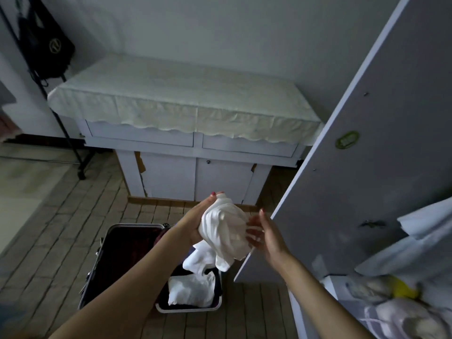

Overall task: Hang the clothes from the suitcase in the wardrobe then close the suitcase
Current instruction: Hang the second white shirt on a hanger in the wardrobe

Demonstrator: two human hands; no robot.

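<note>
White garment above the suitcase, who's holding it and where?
The left hand grips the bunched white garment at its upper end; the right hand touches its side with loose fingers.

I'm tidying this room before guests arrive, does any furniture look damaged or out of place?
Yes. The white cabinet under the cream cloth looks damaged: its white facing is chipped beside the left door and at the right edge, showing brown beneath. The suitcase lies open on the floor.

White garment (223, 231) bunched, held up over suitcase (117, 260). Suitcase open on floor, dark lining; more white clothes (193, 287) in its right half. Wardrobe (381, 179) door open at right.
</note>
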